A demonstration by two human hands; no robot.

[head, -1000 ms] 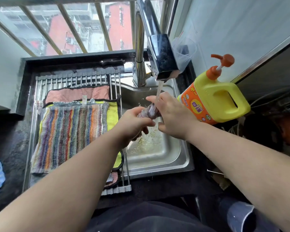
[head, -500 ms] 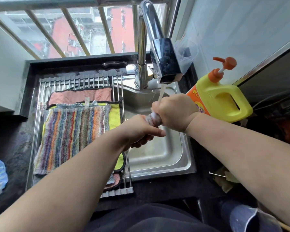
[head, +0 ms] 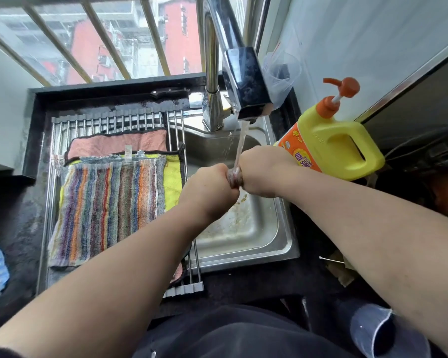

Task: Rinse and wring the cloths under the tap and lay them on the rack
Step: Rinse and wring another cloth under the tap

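Moved: left hand (head: pixel 208 192) up level with right hand (head: pixel 264 171) | both clench cloth (head: pixel 234 178), a dark, tightly twisted, wet rope

Head camera: one wide-angle view, looking forward and steeply down over a kitchen sink (head: pixel 256 228).

The lens sits above the person's chest. Both forearms run in from the lower corners to the left hand (head: pixel 210 189) and right hand (head: pixel 264 171), which grip a twisted cloth (head: pixel 234 177) near frame centre. The sink lies close below, the rack (head: pixel 109 122) is at centre left, and the tap (head: pixel 246 91) looms large at the top. Window bars (head: pixel 105 40) cross the upper left, and a yellow bottle (head: pixel 334 140) stands at right.
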